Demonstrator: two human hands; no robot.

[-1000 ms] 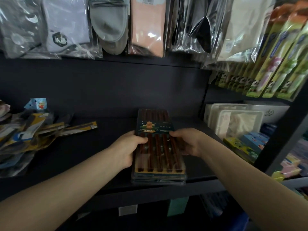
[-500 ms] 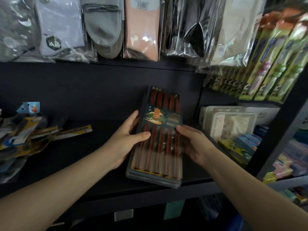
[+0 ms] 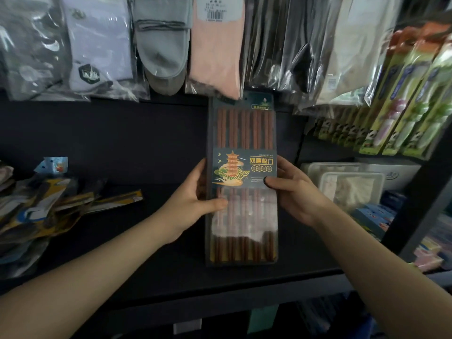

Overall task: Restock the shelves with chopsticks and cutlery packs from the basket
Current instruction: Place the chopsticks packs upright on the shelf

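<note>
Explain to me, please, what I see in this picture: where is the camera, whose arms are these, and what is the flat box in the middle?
There is no machine here. A person wears one wide camera on the head, so it looks forward and down at that person's own arms. The picture shows a shop's dark shelf.

The left hand and the right hand grip the two long sides of a chopstick pack, thumbs on its front. The pack is a flat box with a clear front, brown sticks inside and a label with a pagoda drawing. It stands nearly upright above the shelf; I cannot tell if its lower edge touches it.

Left on the shelf lies a heap of yellow and blue packets. Bagged socks hang above, and toothbrush packs hang at the right.
</note>
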